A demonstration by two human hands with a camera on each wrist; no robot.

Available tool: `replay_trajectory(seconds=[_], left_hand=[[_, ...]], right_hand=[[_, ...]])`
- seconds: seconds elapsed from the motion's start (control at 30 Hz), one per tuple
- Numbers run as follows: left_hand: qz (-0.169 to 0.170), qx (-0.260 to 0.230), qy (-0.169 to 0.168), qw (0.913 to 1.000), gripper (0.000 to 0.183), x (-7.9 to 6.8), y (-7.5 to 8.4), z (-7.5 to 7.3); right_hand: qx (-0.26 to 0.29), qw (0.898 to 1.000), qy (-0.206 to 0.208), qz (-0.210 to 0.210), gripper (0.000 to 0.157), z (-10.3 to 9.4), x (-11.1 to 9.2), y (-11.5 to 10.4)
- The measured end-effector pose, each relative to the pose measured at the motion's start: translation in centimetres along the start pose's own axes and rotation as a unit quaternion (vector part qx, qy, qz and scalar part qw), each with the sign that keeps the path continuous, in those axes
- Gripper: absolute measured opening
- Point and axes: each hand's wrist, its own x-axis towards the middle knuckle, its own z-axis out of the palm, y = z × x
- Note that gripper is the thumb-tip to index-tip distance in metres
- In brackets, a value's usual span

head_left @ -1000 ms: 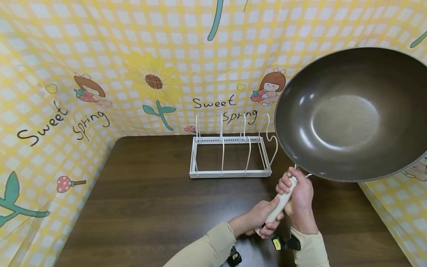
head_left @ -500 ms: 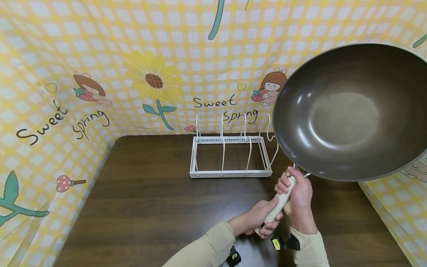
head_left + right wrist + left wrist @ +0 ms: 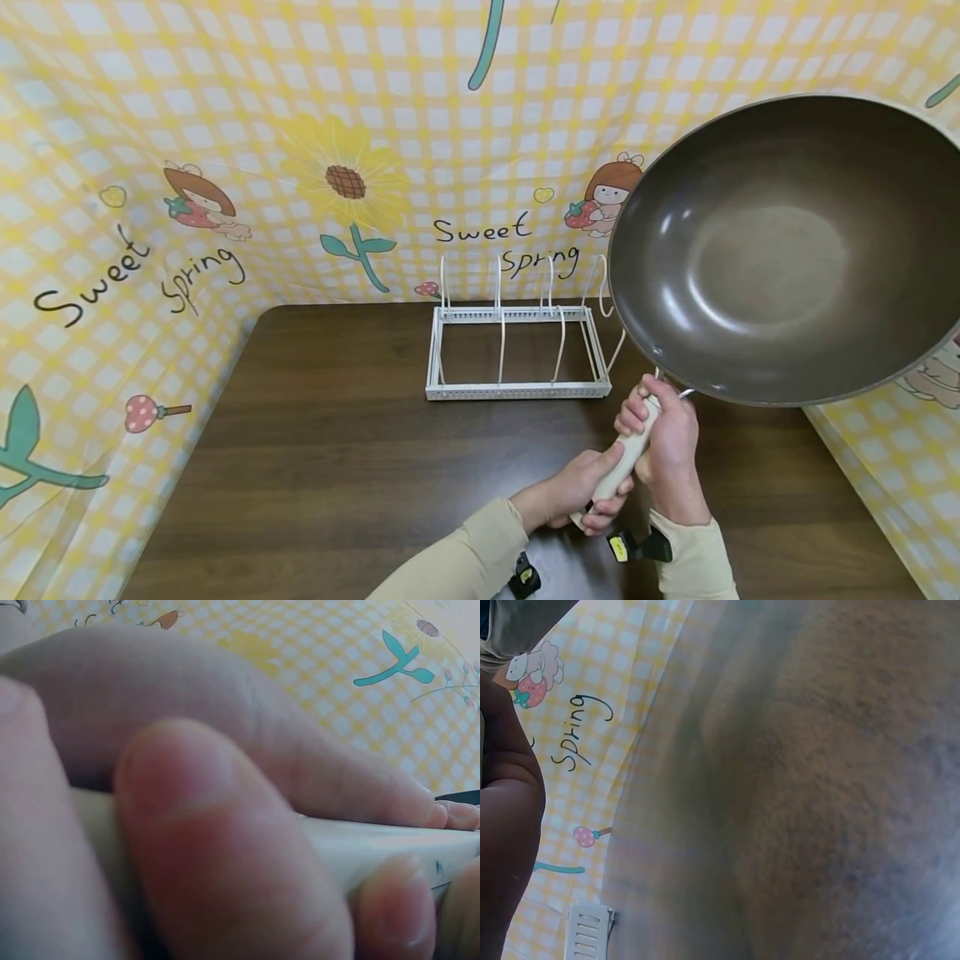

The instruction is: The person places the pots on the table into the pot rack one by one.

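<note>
A large dark wok (image 3: 772, 250) is held up at the right of the head view, its brown inside facing the camera and its right edge cut off by the frame. My right hand (image 3: 669, 437) grips the upper part of its cream handle (image 3: 632, 454), just below the metal bracket. Lower down, my left hand (image 3: 581, 489) wraps the handle near its end. Fingers (image 3: 225, 840) curl around the pale handle (image 3: 360, 851) in the right wrist view. The left wrist view is mostly blurred, with part of a hand (image 3: 510, 817) along its left side.
A white wire pan rack (image 3: 517, 392) with several upright dividers stands at the back of the dark wooden table (image 3: 337, 467), left of the wok. Behind and beside the table hangs a yellow checked cloth (image 3: 450, 142).
The wok has shifted slightly left and up, covering more of the rack's right-hand loop. Both hands have moved a little left with it, keeping their grip on the handle.
</note>
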Motion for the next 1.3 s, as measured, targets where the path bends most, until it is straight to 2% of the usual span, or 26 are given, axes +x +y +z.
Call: replay_trajectory(seconds=[0.43, 0.83, 1.3], left_hand=[[-0.003, 0.008, -0.004, 1.0000, 0.060, -0.19, 0.03, -0.09], [-0.012, 0.003, 0.008, 0.9999, 0.060, -0.38, -0.27, -0.14], [0.000, 0.000, -0.016, 0.9999, 0.058, -0.44, 0.09, -0.02]], right_hand=[[-0.004, 1.000, -0.001, -0.003, 0.029, 0.08, -0.09, 0.36], [-0.005, 1.000, -0.002, 0.001, 0.029, 0.31, -0.26, 0.47], [-0.013, 1.000, -0.006, -0.011, 0.029, 0.66, -0.41, 0.20]])
